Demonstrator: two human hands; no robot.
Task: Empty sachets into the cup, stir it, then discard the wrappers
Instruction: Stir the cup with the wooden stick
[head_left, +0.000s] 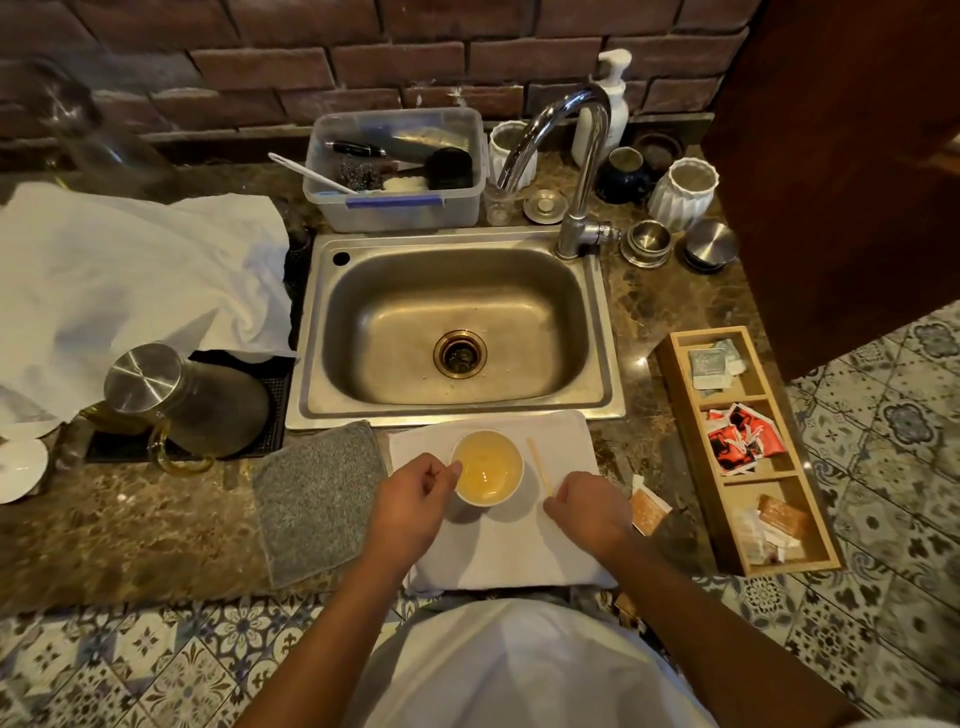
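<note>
A white paper cup (487, 467) with pale yellow liquid stands on a white cloth (498, 540) in front of the sink. My left hand (410, 506) rests against the cup's left side, fingers curled on its rim. A thin wooden stirrer (539, 465) lies on the cloth just right of the cup. My right hand (587, 512) pinches the stirrer's near end. A brown sachet (647, 512) lies beside my right hand on the counter.
A wooden tray (675, 395) at the right holds grey, red and brown sachets in three compartments. The steel sink (457, 322) and tap (582, 156) lie behind the cup. A grey mat (317, 499) and a kettle (182, 400) are at the left.
</note>
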